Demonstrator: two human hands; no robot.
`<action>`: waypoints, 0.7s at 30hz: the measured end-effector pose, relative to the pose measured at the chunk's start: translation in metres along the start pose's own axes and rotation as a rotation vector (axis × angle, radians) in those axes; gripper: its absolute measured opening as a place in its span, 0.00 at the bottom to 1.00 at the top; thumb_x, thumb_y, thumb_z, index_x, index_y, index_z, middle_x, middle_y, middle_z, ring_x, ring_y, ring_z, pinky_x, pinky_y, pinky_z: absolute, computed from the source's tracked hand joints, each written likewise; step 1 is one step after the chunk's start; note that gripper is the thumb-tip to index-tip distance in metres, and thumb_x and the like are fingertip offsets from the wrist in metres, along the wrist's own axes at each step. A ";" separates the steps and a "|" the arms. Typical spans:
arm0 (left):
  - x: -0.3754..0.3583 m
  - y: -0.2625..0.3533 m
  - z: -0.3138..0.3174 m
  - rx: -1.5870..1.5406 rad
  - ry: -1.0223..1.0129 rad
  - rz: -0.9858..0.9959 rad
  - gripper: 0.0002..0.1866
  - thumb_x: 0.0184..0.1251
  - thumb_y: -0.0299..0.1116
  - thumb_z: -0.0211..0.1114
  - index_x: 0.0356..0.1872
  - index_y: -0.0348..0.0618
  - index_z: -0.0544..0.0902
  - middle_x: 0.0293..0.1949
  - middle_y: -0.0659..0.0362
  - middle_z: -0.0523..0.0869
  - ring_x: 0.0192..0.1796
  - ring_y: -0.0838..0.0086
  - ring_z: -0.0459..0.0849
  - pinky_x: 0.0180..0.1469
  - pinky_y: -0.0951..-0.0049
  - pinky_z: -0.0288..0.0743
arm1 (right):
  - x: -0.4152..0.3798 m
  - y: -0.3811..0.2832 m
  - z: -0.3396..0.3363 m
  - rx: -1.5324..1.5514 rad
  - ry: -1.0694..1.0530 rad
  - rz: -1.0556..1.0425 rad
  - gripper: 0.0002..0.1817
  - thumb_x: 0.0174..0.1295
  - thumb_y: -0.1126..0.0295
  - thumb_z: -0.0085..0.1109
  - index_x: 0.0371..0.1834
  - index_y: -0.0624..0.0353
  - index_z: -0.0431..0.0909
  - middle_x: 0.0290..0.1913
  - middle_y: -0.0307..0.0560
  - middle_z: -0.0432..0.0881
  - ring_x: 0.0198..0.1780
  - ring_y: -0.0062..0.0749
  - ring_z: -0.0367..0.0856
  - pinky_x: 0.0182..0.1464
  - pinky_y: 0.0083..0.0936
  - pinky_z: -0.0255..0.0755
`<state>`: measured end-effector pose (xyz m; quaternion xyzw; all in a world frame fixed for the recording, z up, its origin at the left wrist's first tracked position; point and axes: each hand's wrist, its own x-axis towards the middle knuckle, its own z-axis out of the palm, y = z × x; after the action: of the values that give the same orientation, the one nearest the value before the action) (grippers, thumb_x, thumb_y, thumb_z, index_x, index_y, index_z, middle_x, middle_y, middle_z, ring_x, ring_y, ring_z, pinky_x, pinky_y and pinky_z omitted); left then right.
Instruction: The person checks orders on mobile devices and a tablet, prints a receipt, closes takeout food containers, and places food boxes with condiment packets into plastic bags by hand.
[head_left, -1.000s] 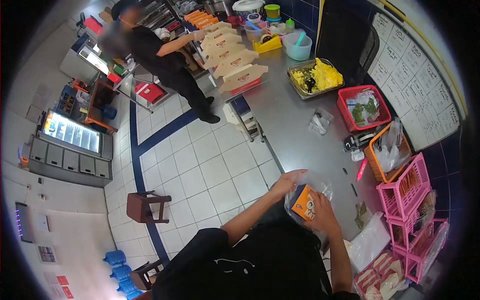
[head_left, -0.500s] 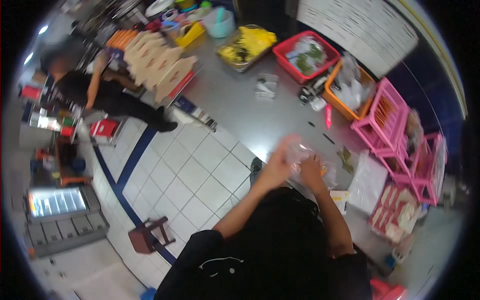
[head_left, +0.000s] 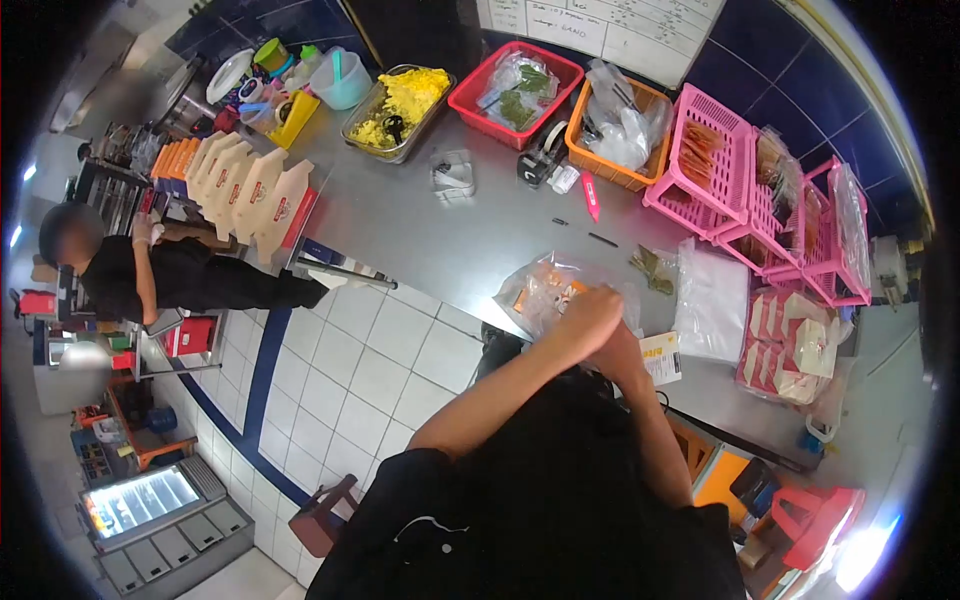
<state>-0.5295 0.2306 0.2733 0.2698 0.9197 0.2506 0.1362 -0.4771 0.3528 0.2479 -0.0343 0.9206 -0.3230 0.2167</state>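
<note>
A clear plastic bag (head_left: 535,312) with orange-and-white packaging (head_left: 545,283) inside lies at the front edge of the steel counter. My left hand (head_left: 590,322) is closed on the bag's right end. Pressed close beside it, my right hand (head_left: 622,357) has its fingers curled in at the same end of the bag, partly covered by the left. The exact grip between the two hands is hidden. To their right are a printed yellow-and-white card (head_left: 661,357) and a stack of clear plastic sheets or bags (head_left: 712,305).
Along the wall stand a red basket (head_left: 470,105), an orange basket (head_left: 590,165) and pink racks (head_left: 690,195). A tape dispenser (head_left: 540,160), a pink marker (head_left: 591,196) and a tray of yellow food (head_left: 400,150) share the counter. A co-worker (head_left: 150,270) stands left, near folded cartons (head_left: 240,190).
My hands, a little apart before, have come together at the bag's right end. The orange packaging now shows to their left. The camera view has shifted, and the co-worker's arm has moved.
</note>
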 end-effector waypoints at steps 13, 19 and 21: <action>-0.008 -0.063 0.025 0.285 -0.140 0.055 0.48 0.49 0.52 0.75 0.73 0.50 0.65 0.67 0.44 0.69 0.72 0.46 0.64 0.68 0.37 0.57 | 0.046 0.092 0.035 0.348 0.665 0.219 0.15 0.59 0.68 0.64 0.47 0.63 0.79 0.29 0.57 0.80 0.28 0.48 0.78 0.38 0.39 0.74; -0.013 -0.088 0.049 0.363 -0.288 -0.106 0.53 0.49 0.72 0.68 0.72 0.51 0.65 0.69 0.47 0.68 0.70 0.48 0.67 0.67 0.35 0.58 | -0.057 -0.043 -0.106 0.273 0.461 0.016 0.08 0.62 0.74 0.57 0.44 0.59 0.79 0.27 0.62 0.80 0.31 0.55 0.83 0.34 0.41 0.74; -0.018 -0.048 0.018 0.279 -0.247 -0.101 0.53 0.48 0.69 0.70 0.72 0.49 0.64 0.69 0.47 0.67 0.73 0.48 0.64 0.68 0.30 0.53 | -0.056 -0.053 -0.105 0.286 0.536 -0.004 0.09 0.60 0.75 0.58 0.44 0.59 0.79 0.23 0.57 0.76 0.25 0.46 0.78 0.31 0.38 0.70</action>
<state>-0.5280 0.1926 0.2345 0.2680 0.9342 0.0787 0.2218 -0.4752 0.3834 0.3741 0.0811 0.8900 -0.4475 -0.0318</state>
